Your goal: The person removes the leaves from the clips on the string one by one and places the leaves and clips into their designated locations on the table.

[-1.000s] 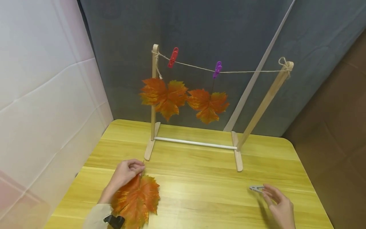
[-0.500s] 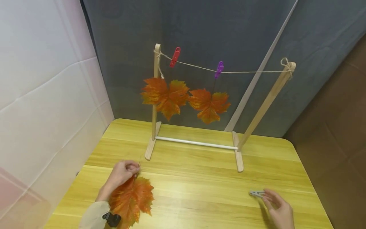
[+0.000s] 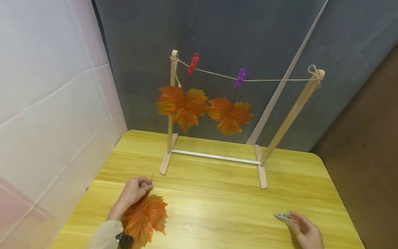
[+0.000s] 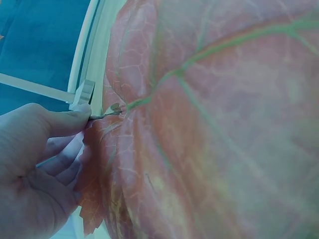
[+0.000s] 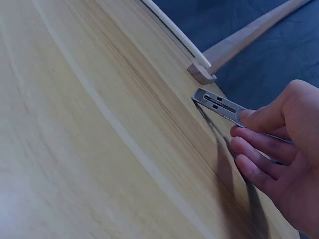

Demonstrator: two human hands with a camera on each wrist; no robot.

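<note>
Leaf (image 3: 147, 221), orange-red and broad, lies by the counter's left edge, toward the near side; whether it rests on the counter (image 3: 214, 200) or hangs just above it, I can't tell. The left hand (image 3: 135, 192) has its stem (image 3: 152, 178) pinched between thumb and fingers, the stem's end poking out beyond them. I'd judge the leaf very light, thin and floppy, its points easily creased, so the stem seems the right place to hold it.

Toward the right edge, the right hand (image 3: 306, 230) pinches a grey peg (image 3: 283, 217) by one end, thumb on top, the other end pointing left. That looks like light, stiff plastic, perhaps a little slippery, and best taken by its squeezing ends.

Farther back, near the counter's far edge, stands a wooden rack (image 3: 292, 117) with a string (image 3: 214, 73) across its top. A red peg (image 3: 193, 64) and a purple peg (image 3: 240, 77) sit on the string, a hanging leaf (image 3: 186, 107) below the red one and a smaller leaf (image 3: 230, 116) below the purple.
</note>
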